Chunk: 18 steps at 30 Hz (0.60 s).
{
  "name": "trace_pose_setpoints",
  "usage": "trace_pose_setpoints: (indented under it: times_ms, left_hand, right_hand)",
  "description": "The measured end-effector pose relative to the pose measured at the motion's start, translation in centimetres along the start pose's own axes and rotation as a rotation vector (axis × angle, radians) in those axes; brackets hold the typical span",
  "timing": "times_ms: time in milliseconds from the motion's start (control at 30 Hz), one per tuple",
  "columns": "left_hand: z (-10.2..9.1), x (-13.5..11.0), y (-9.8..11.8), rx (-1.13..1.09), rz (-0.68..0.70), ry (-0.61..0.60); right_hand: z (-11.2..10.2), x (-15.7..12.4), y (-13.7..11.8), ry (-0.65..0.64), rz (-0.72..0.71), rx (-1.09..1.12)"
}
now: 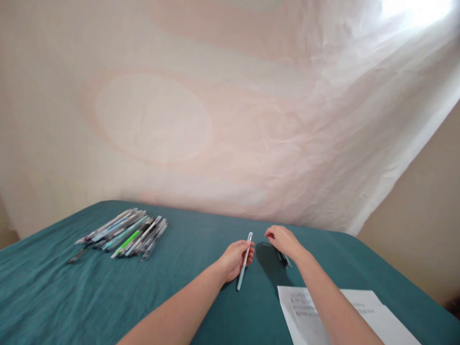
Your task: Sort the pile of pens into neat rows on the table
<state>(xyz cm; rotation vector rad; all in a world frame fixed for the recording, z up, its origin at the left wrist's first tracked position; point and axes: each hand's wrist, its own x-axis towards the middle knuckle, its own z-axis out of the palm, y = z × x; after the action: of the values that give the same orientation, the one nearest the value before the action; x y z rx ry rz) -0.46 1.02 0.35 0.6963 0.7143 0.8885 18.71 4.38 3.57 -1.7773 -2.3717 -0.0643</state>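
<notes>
My left hand (237,260) is closed around a slim pale blue pen (243,270), which stands tilted with its clear end up. To the right, my right hand (282,238) hovers over the table with its fingertips pinched together; whether anything small is between them cannot be made out. Under and beside that hand lie several thin dark pens or pen parts (283,259), partly covered by it. A tiny pale sliver (266,245) rests on the cloth near the right fingertips.
A pile of several pens (136,235), one bright green, lies at the left on the dark green tablecloth (194,239). Written paper sheets (305,321) lie at the front right, under my right forearm. A pale hanging cloth (230,120) rises behind the table.
</notes>
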Motion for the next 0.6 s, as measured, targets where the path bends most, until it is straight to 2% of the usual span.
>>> trace_pose_setpoints:
  times_ms: [100, 367, 600]
  left_hand:
    - [0.1, 0.0, 0.0, -0.006, -0.006, 0.007]
    - [0.1, 0.1, 0.1, -0.012, -0.02, 0.007]
    - [0.0, 0.1, 0.0, -0.016, -0.02, -0.016]
  right_hand:
    - [0.0, -0.6, 0.3, 0.003, 0.012, 0.006]
    - [1.7, -1.2, -1.5, 0.006, 0.012, 0.024]
    - [1.3, -1.3, 0.1, 0.028, 0.11, 0.078]
